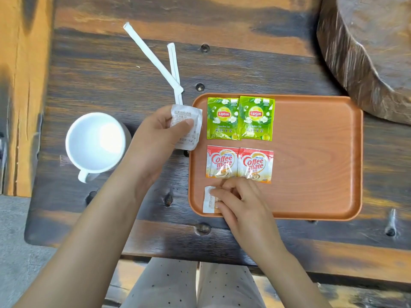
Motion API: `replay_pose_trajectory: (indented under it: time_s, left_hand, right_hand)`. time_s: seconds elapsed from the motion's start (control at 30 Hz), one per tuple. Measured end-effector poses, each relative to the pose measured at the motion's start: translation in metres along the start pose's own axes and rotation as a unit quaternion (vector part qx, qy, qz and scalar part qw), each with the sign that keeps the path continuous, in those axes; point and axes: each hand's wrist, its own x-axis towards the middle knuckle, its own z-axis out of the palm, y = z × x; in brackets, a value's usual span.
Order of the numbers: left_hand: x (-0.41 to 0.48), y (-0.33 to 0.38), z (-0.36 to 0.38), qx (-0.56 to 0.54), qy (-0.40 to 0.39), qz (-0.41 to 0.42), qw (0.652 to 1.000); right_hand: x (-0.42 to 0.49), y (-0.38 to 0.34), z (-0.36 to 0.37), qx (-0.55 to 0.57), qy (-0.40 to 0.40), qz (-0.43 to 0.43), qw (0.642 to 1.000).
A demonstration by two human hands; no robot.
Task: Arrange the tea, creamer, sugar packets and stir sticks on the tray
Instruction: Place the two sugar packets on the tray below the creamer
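Desk [111,70]: dark, rough planks that carry everything.
Tray [311,152]: orange, lying right of centre, its right half bare.
Cup [95,141]: white, on the left, off the tray.
Left hand [155,138]: pinches the held sugar packet [195,134] between thumb and fingers, just at the tray's left rim.
Right hand [240,201]: fingers curled, tips holding the near sugar packet [208,200] down in the tray's near-left corner.
Stir sticks [153,56]: two, paper-wrapped and crossed, on the desk beyond the tray. They are likely light and slim, best lifted at mid-length.
Tea sachets [223,118]: two side by side, far-left on the tray.
Creamer sachets [222,162]: two in a row just nearer.
Handling: the sugar packets look feather-light and limp, with slick paper. An edge pinch suits them, and they need pressing flat to stay aligned.
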Motion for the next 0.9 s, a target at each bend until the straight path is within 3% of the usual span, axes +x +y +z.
replay_pose_trajectory:
  time_s: [0.17, 0.23, 0.33, 0.43, 0.53, 0.6, 0.7, 0.77, 0.83, 0.9]
  left_hand:
    - [-0.01, -0.005, 0.002, 0.031, -0.055, -0.009, 0.998]
    - [-0.015, -0.007, 0.004, 0.028, -0.094, -0.01, 0.995]
    - [-0.026, -0.008, 0.013, 0.045, -0.137, 0.013, 0.99]
    - [-0.037, -0.011, 0.029, 0.119, -0.128, 0.12, 0.977]
    - [-0.043, -0.014, 0.043, 0.262, -0.078, 0.293, 0.916]
    - [-0.046, -0.016, 0.046, 0.29, -0.08, 0.34, 0.891]
    - [-0.046, -0.023, 0.045, 0.26, -0.106, 0.371, 0.885]
    - [-0.047, -0.029, 0.041, 0.199, -0.133, 0.343, 0.908]
    - [-0.048, -0.032, 0.037, 0.073, -0.159, 0.233, 0.957]
    - [-0.048, -0.035, 0.036, -0.019, -0.123, 0.137, 0.983]
  right_hand:
    - [0.0, 0.0, -0.004, 0.017, -0.019, -0.001, 1.0]
    - [0.002, -0.003, -0.011, 0.093, -0.012, 0.042, 0.995]
    - [0.011, -0.009, -0.028, 0.236, 0.071, 0.111, 0.963]
    - [0.024, -0.009, -0.046, 0.347, 0.098, 0.181, 0.915]
    - [0.034, -0.005, -0.058, 0.416, 0.061, 0.228, 0.878]
    - [0.035, 0.0, -0.062, 0.471, 0.046, 0.243, 0.847]
    - [0.029, 0.006, -0.063, 0.513, 0.028, 0.244, 0.822]
    - [0.024, 0.01, -0.062, 0.515, 0.025, 0.229, 0.825]
    - [0.019, 0.013, -0.062, 0.498, 0.023, 0.216, 0.839]
    - [0.016, 0.014, -0.063, 0.467, 0.02, 0.202, 0.86]
